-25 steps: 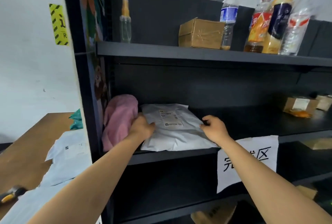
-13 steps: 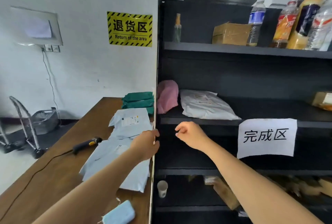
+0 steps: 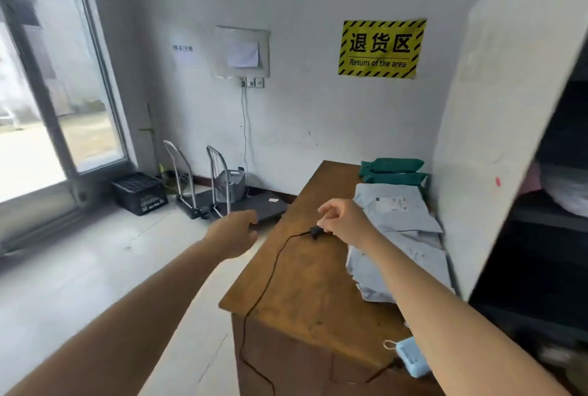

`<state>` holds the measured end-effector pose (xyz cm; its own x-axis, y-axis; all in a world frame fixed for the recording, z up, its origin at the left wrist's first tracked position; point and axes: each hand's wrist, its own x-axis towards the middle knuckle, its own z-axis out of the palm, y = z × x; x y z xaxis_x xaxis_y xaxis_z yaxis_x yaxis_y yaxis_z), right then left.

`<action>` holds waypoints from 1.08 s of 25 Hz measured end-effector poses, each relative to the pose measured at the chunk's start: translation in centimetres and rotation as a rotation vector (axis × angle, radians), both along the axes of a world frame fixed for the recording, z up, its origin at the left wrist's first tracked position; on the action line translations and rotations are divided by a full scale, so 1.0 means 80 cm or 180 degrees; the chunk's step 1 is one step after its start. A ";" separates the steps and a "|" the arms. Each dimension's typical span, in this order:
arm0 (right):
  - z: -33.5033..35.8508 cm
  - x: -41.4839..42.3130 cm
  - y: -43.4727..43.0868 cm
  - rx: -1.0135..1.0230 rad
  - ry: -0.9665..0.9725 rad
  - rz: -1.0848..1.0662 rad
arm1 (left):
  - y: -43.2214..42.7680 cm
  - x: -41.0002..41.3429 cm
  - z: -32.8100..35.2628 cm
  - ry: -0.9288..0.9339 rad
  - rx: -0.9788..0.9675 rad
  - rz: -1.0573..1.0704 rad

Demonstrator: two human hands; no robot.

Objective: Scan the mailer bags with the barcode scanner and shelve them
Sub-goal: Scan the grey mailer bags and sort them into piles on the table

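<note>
A pile of grey mailer bags [image 3: 397, 230] lies on the wooden table [image 3: 305, 294], with two green bags [image 3: 394, 170] behind it. The black barcode scanner [image 3: 315, 232] lies left of the pile, its cable trailing over the table's front edge. Only its cable end shows, because my right hand [image 3: 345, 220] hovers over the rest with fingers loosely curled. I cannot tell whether that hand touches it. My left hand [image 3: 235, 233] hangs in the air left of the table, loosely curled and holding nothing. A white mailer [image 3: 566, 192] and a pink bag [image 3: 529, 177] lie on the dark shelf [image 3: 547, 214] at the right.
The shelf's white side panel [image 3: 496, 128] stands against the table's right side. A blue face mask [image 3: 410, 356] lies at the table's near corner. On the floor by the far wall stand two hand trolleys [image 3: 203, 192] and a black crate [image 3: 140, 193]. A glass door is at left.
My view has swung left from the shelf to the table. Both hands left the shelved white mailer. The right hand now hovers over the scanner, the left beside the table.
</note>
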<state>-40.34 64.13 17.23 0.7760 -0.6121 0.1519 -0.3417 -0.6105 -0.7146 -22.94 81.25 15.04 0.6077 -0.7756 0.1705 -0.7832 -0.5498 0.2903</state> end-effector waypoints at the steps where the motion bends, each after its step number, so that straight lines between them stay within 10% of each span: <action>1: 0.001 0.042 0.030 0.0015 -0.0036 0.0090 | 0.038 0.036 0.003 0.0000 0.0005 0.0078; 11: 0.016 0.414 0.149 -0.0231 0.0274 0.1025 | 0.183 0.351 0.019 -0.0162 -0.0021 0.0609; 27: 0.009 0.812 -0.096 -0.0057 0.0332 0.0088 | -0.101 0.842 0.036 0.0287 0.0060 -0.0182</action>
<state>24.59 56.46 17.94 0.8048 -0.5881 0.0802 -0.3964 -0.6331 -0.6648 44.42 73.18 17.91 0.5747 -0.8120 0.1022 -0.7846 -0.5111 0.3509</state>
